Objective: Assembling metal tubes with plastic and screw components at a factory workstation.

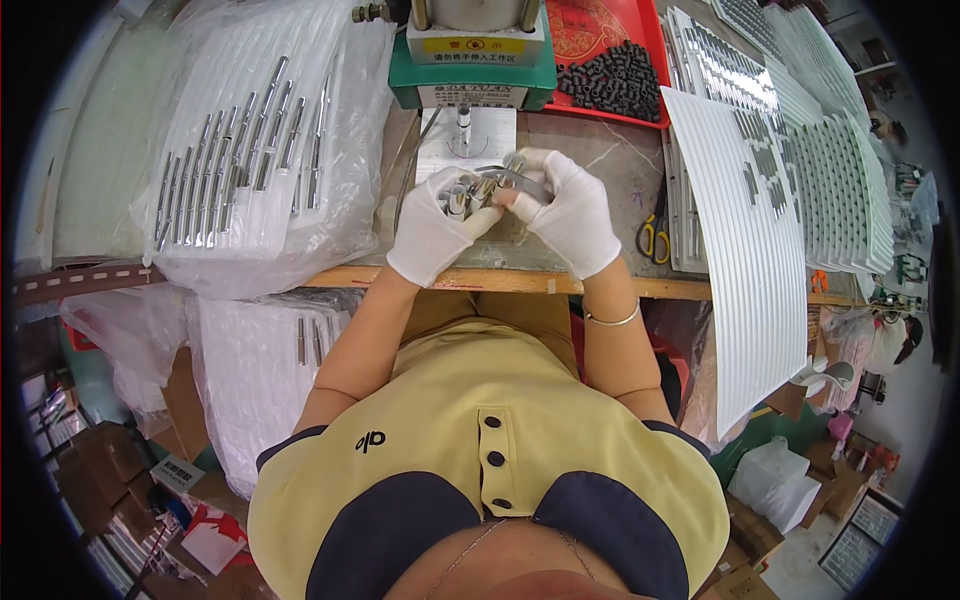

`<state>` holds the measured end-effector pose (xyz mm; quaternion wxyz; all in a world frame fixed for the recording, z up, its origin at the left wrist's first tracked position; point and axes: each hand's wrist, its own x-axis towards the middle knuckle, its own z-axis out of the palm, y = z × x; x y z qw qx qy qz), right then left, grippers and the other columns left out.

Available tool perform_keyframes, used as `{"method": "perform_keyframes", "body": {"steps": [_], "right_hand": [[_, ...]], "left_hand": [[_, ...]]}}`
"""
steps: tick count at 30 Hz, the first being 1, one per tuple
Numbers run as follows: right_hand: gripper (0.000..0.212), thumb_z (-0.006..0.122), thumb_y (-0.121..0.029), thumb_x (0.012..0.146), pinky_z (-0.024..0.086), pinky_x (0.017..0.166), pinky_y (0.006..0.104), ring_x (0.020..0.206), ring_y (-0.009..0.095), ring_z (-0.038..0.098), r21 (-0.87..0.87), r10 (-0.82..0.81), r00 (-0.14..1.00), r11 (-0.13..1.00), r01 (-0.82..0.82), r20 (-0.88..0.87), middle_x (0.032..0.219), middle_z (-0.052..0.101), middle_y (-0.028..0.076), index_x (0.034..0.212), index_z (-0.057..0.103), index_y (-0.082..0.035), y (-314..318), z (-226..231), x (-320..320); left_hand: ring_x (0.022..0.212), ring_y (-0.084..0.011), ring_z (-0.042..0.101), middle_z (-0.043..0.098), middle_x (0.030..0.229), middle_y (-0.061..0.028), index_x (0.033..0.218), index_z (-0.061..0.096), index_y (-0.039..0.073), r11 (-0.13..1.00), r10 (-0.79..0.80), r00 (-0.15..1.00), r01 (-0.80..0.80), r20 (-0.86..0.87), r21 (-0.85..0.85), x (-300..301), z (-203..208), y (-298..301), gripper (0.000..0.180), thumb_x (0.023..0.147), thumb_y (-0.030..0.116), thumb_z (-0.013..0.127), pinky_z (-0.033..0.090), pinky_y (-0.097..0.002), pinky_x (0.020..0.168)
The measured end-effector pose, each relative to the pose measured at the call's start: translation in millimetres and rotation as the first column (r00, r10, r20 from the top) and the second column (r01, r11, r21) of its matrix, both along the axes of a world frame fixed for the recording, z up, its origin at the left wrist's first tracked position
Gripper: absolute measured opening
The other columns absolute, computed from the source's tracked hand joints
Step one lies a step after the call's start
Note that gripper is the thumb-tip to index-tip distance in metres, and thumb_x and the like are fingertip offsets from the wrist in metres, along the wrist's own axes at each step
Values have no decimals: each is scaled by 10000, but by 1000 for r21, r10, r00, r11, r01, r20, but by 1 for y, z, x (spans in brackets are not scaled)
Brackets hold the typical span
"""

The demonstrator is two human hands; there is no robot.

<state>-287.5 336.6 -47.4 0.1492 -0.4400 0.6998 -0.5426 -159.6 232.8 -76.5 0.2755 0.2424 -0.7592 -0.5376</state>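
Observation:
My left hand (432, 228), in a white glove, is curled around several short shiny metal tubes (458, 203). My right hand (575, 215), gloved too with bare fingertips showing, meets it over the table edge. Its fingers close on a shiny metal piece (524, 183), partly hidden, whose exact kind I cannot make out. Just beyond both hands, a small metal cylinder (463, 130) stands upright on the pale plate (432, 150) of a bench press (476, 45) with a green base.
At left, rows of slim silver tubes (240, 160) lie on plastic wrap. A red tray (655, 60) with small black cylindrical parts (615, 85) sits far right. Yellow-handled scissors (653, 240) lie near ribbed white trays (745, 250). The table's wooden edge (490, 279) runs under my wrists.

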Motion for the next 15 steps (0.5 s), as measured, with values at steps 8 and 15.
{"method": "perform_keyframes", "body": {"steps": [8, 15], "right_hand": [[266, 742, -161, 738, 476, 608, 265, 627, 124, 573, 52, -208, 965, 978, 203, 158, 727, 639, 66, 931, 630, -15, -31, -43, -17], [331, 718, -176, 754, 484, 670, 250, 702, 118, 612, 123, -172, 985, 978, 169, 13, 823, 672, 104, 999, 628, 28, -68, -35, -14]], "left_hand": [[727, -159, 623, 655, 801, -104, 972, 618, 19, 980, 198, 971, -201, 132, 8, -15, 5, -44, 413, 645, 201, 794, 494, -285, 673], [869, -318, 633, 663, 918, -169, 980, 645, 44, 966, 154, 935, -74, 319, -248, -41, -4, -79, 359, 721, 289, 685, 495, -355, 784]]}}
